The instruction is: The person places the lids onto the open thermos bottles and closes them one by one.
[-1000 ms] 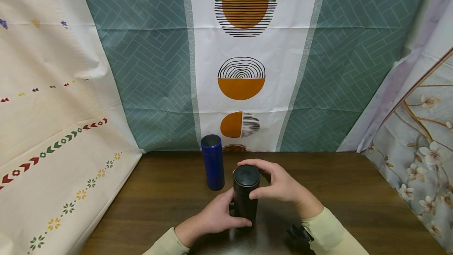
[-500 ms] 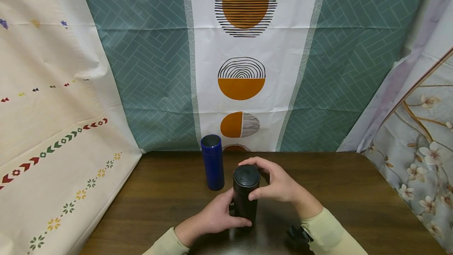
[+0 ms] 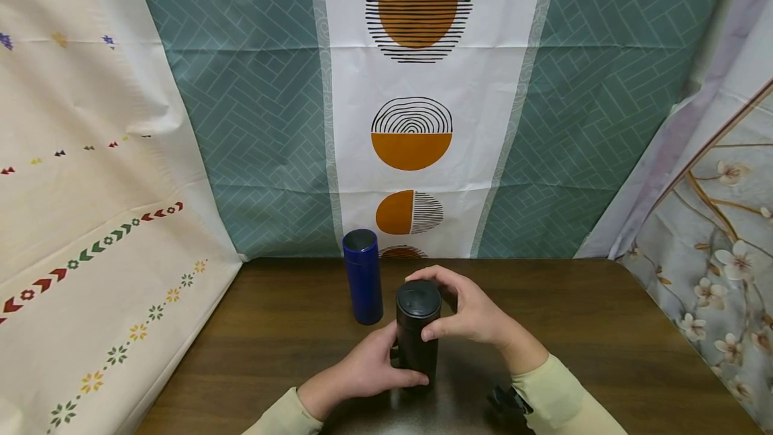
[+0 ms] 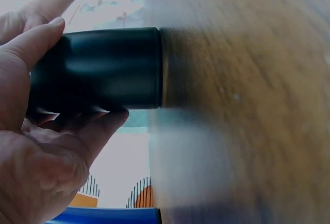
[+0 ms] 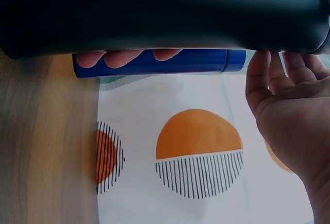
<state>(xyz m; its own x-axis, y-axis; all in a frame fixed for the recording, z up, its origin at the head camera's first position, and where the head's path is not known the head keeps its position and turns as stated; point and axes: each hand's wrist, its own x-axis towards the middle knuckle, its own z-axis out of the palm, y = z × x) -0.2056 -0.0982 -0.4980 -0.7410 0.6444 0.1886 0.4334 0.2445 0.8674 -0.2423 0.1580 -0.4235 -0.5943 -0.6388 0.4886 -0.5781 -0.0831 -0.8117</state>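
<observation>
A black thermos bottle (image 3: 417, 353) stands upright near the front middle of the table. Low on its body, my left hand (image 3: 370, 364) grips it, thumb across the front and fingers behind. My right hand (image 3: 474, 311) holds the dark lid (image 3: 419, 298) at the top, with the thumb on the near side and fingers around the far side. In the left wrist view the base of the black bottle (image 4: 108, 69) is down at the tabletop. Behind it, to the left, a blue thermos bottle (image 3: 365, 287) stands upright, untouched.
The brown wooden table (image 3: 272, 327) reaches back to a patterned green and white cloth (image 3: 272, 119). A cream embroidered cloth (image 3: 90, 220) hangs on the left, a floral one (image 3: 725, 287) on the right. A small black object (image 3: 510, 400) is at the right sleeve.
The right hand has shifted slightly up and to the left at the lid, and the bottle's top has moved a little left. The left hand keeps its grip; the blue bottle stays put.
</observation>
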